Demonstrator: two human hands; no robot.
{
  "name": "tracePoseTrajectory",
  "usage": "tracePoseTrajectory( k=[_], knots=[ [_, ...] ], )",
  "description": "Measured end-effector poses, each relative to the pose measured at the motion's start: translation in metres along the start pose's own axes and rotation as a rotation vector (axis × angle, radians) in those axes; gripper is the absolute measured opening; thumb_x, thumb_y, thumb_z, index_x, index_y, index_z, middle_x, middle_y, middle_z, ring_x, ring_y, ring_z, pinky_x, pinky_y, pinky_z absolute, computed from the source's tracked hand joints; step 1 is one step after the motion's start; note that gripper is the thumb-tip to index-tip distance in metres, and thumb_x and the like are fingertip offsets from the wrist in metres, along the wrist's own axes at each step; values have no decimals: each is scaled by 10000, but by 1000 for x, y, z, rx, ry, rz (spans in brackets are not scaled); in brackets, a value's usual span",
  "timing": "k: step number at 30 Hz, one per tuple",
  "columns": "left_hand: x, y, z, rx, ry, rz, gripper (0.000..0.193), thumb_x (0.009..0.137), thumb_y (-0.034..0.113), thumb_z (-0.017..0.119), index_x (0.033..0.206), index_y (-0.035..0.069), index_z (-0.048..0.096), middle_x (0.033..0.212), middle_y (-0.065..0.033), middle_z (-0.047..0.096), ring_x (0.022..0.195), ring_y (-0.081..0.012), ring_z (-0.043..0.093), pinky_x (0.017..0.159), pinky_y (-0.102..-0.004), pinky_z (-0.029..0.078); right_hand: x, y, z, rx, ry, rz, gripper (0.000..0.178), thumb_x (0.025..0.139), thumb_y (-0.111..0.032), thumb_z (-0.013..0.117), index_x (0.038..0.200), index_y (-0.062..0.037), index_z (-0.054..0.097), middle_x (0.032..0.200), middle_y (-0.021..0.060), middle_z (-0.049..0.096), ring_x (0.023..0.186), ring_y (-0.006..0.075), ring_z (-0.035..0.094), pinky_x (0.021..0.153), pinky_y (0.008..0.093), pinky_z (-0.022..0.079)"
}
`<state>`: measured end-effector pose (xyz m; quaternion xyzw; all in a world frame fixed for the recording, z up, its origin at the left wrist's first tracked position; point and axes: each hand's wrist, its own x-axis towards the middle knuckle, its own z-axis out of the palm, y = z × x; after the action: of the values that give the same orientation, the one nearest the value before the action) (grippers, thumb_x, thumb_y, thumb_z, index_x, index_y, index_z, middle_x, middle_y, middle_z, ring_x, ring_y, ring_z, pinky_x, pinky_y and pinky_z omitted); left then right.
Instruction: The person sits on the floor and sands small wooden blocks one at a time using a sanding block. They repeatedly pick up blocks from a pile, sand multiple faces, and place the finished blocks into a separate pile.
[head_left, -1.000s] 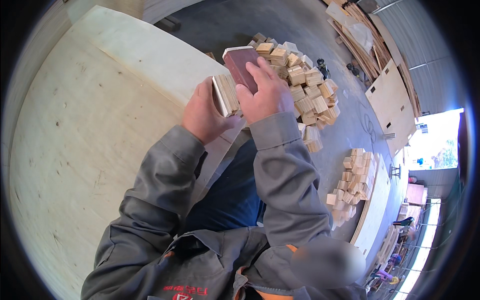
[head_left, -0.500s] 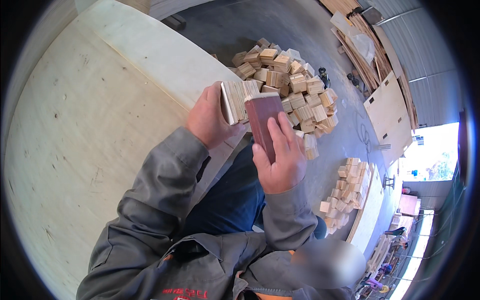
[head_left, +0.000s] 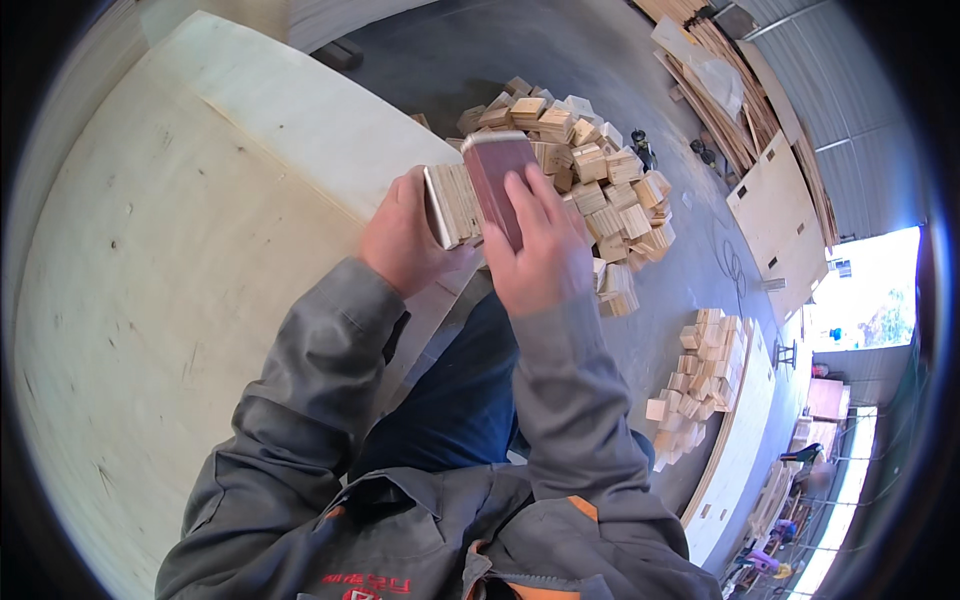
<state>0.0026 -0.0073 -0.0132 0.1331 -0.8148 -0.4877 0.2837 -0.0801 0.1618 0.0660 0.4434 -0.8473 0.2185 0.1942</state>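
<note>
In my left hand [head_left: 402,240] I grip a plywood block [head_left: 455,205], its layered edge turned up and to the right. My right hand [head_left: 545,240] is wrapped round a sanding block [head_left: 497,180] with a dark red face and a pale edge. The sanding block lies against the right side of the plywood block, tilted, and hides part of it. Both are held in the air just off the edge of the wooden table. My right fingers are slightly smeared by motion.
A large pale plywood tabletop [head_left: 180,270] fills the left. Beyond my hands, many wooden blocks [head_left: 610,200] lie heaped on the grey floor. A smaller pile of blocks [head_left: 700,370] sits at the right beside a long board [head_left: 735,440]. Wood sheets [head_left: 780,215] lean against the far wall.
My right hand has pushed the sanding block away from me and slightly left along the plywood block. My left hand has shifted a little left, still holding the plywood block.
</note>
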Motion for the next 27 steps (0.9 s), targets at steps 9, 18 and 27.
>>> tracePoseTrajectory(
  k=[9,18,27],
  knots=[
    [-3,-4,-1,20,23,37,988,682,226,1030,1471,-20,488,1310,-275,647,1225,-463,667,1037,-485,574,-37,-29,-29,-50,-5,13,637,856,-142,837,1474,-58,703,1585,187,643,1201,402,692,1052,493,566],
    [2,-4,-1,-21,19,54,946,695,219,1015,1457,-20,507,1292,-274,647,1208,-462,665,1019,-489,573,39,-20,21,-130,-35,16,559,896,-210,803,1450,-171,737,1569,101,662,1134,433,668,1020,529,588],
    [-2,-11,4,-4,42,18,913,746,264,991,1462,-20,502,1317,-274,650,1227,-467,662,1026,-507,576,-50,-44,-31,26,-41,-23,580,848,-177,854,1420,-138,766,1571,155,649,1127,391,657,1008,493,571]
  ],
)
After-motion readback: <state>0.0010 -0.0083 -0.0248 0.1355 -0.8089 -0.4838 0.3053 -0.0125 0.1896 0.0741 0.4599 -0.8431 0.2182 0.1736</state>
